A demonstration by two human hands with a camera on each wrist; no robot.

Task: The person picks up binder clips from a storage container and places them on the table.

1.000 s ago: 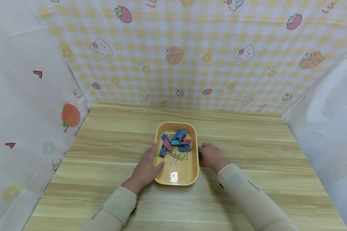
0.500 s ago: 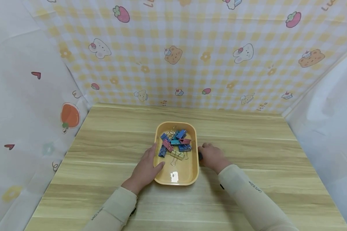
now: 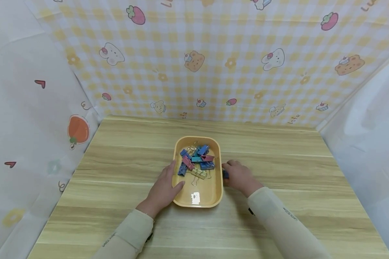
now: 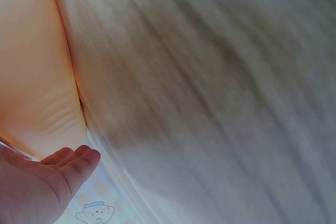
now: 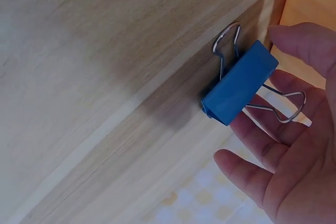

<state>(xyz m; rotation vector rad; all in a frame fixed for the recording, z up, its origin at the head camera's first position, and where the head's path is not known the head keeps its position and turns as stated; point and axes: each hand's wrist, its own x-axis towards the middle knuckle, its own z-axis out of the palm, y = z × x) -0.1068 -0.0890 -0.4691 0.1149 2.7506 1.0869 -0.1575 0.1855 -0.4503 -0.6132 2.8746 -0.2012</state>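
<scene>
A yellow-orange tray [image 3: 199,194] stands mid-table with several binder clips [image 3: 198,174] heaped toward its far end, in blue, teal, pink and gold. My left hand [image 3: 162,189] rests along its left side, fingers outside the wall and thumb over the rim. My right hand [image 3: 239,177] is low on the table, close by the tray's right wall. In the right wrist view a blue binder clip [image 5: 241,82], both wire handles out, lies between my spread thumb and fingers [image 5: 257,129]. The fingers reach behind the clip; the thumb tip is right at its end.
The wood-grain table [image 3: 133,144] surrounds the tray. Behind it hangs a yellow checked cloth [image 3: 214,79] with cartoon prints, and pale sheets [image 3: 29,126] close off both sides.
My right hand has shifted slightly right, and a little more of the blue clip shows beside the tray. The left hand and the tray stay where they were.
</scene>
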